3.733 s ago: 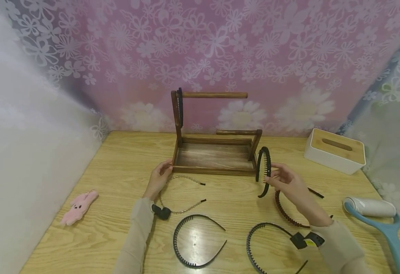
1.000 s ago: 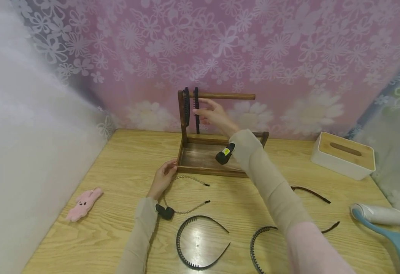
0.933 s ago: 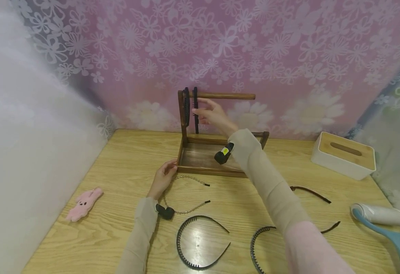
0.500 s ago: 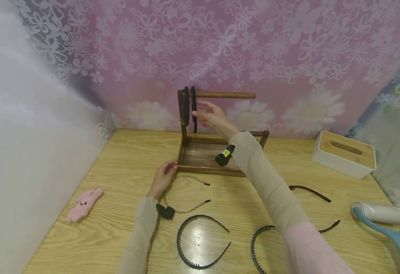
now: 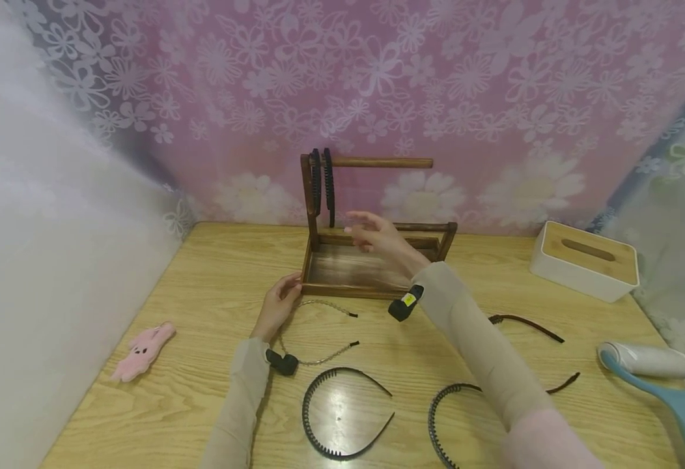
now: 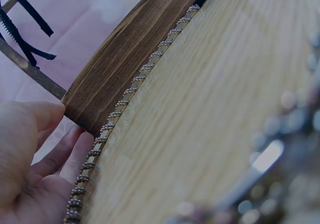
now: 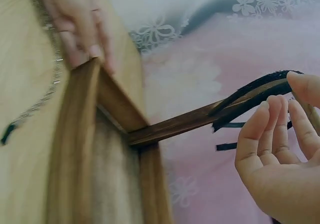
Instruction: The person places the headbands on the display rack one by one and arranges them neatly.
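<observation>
My left hand (image 5: 278, 303) grips the front left corner of a brown wooden headband rack (image 5: 342, 291), thumb and fingers either side of the corner in the left wrist view. Two black toothed headbands hang side by side on the rack's upper bar near its post: the left headband (image 5: 316, 182) and the right headband (image 5: 329, 189). My right hand (image 5: 377, 238) is just right of and below them, fingers loosely bent and holding nothing. A beaded headband (image 6: 132, 90) lies on the table beside my left hand, partly hidden by it in the head view.
On the table lie a black toothed headband (image 5: 305, 407), another dark headband (image 5: 433, 423) partly under the right forearm, and a brown headband (image 5: 530, 322). A pink plush toy (image 5: 143, 352) is at left. At right are a tissue box (image 5: 577, 280) and a blue-handled lint roller (image 5: 679, 404).
The right hand carried the second black headband from the table's right side onto the upper bar, slid it left, let go, and drew back down and right. The left hand stays at the corner.
</observation>
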Motion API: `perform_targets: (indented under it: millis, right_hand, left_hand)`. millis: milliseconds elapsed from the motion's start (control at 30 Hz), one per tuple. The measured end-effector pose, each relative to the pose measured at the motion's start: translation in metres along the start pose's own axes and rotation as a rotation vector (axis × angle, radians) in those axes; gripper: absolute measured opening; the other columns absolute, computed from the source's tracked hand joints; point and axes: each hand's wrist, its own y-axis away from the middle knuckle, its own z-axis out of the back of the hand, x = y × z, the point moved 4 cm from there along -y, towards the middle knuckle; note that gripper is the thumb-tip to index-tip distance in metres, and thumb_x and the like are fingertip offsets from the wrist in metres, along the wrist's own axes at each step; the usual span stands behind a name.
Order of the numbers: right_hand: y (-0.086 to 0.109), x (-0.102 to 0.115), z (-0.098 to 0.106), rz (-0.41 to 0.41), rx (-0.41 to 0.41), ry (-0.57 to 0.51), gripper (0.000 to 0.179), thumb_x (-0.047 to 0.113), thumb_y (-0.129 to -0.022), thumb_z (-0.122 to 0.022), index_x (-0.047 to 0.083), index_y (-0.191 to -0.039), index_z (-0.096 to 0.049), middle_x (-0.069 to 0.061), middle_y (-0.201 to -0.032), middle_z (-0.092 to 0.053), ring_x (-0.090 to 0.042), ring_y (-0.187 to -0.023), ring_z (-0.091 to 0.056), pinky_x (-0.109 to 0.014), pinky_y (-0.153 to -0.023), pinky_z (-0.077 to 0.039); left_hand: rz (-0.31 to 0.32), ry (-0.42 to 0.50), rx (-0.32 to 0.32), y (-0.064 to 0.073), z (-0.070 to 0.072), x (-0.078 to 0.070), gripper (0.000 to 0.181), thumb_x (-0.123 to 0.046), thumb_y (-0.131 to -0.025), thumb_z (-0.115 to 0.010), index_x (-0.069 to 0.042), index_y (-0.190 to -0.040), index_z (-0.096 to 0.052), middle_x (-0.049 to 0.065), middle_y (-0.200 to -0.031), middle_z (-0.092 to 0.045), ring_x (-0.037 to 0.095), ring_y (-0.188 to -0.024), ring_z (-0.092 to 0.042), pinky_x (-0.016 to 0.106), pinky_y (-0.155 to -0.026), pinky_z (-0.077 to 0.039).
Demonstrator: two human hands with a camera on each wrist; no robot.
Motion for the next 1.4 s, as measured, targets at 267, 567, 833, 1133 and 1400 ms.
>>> perform_targets:
  millis: [267,567,833,1133,1400]
  right_hand:
    - [0.031,-0.041,0.024,-0.040,0.037,0.092,0.047,0.024,-0.099,-0.059,0.018,-0.143,-0.046,-0.005,-0.112,-0.054,-0.020,-0.094,-0.052,-0.042,-0.092,-0.049]
    - [0.084,-0.082,0.076,-0.083,0.028,0.163,0.054,0.022,-0.100,-0.056,0.002,-0.147,-0.037,-0.008,-0.121,-0.054,-0.013,-0.094,-0.054,-0.030,-0.085,-0.051]
    - [0.142,-0.113,0.114,-0.138,0.040,0.202,0.057,0.027,-0.101,-0.055,-0.001,-0.146,-0.035,-0.002,-0.107,-0.049,-0.010,-0.085,-0.047,-0.030,-0.075,-0.045]
    - [0.192,-0.124,0.132,-0.126,0.059,0.364,0.051,0.024,-0.102,-0.053,-0.005,-0.141,-0.040,-0.015,-0.115,-0.058,-0.010,-0.092,-0.057,-0.030,-0.076,-0.051]
    - [0.228,-0.127,0.141,-0.037,0.111,0.569,0.043,0.011,-0.098,-0.057,-0.015,-0.130,-0.046,-0.011,-0.096,-0.063,0.000,-0.080,-0.060,-0.025,-0.063,-0.052]
  left_hand:
    - [0.023,0.018,0.016,0.003,0.001,-0.003,0.038,-0.013,-0.102,-0.052,-0.006,-0.139,-0.052,0.019,-0.133,-0.055,0.027,-0.122,-0.054,0.019,-0.094,-0.044]
    - [0.020,0.006,0.037,0.016,0.000,-0.025,0.039,-0.010,-0.101,-0.051,-0.002,-0.139,-0.050,0.021,-0.132,-0.055,0.028,-0.122,-0.053,0.021,-0.095,-0.043]
    - [0.019,0.016,0.040,0.017,0.002,-0.025,0.039,-0.011,-0.101,-0.052,-0.002,-0.139,-0.051,0.021,-0.132,-0.055,0.030,-0.121,-0.054,0.017,-0.088,-0.045]
    - [0.030,0.017,0.054,0.016,0.003,-0.027,0.039,-0.011,-0.102,-0.051,-0.003,-0.140,-0.049,0.021,-0.134,-0.053,0.031,-0.124,-0.052,0.032,-0.100,-0.044]
    - [0.034,0.008,0.046,0.016,0.003,-0.027,0.039,-0.011,-0.102,-0.051,-0.004,-0.141,-0.050,0.020,-0.134,-0.054,0.030,-0.124,-0.052,0.030,-0.101,-0.043]
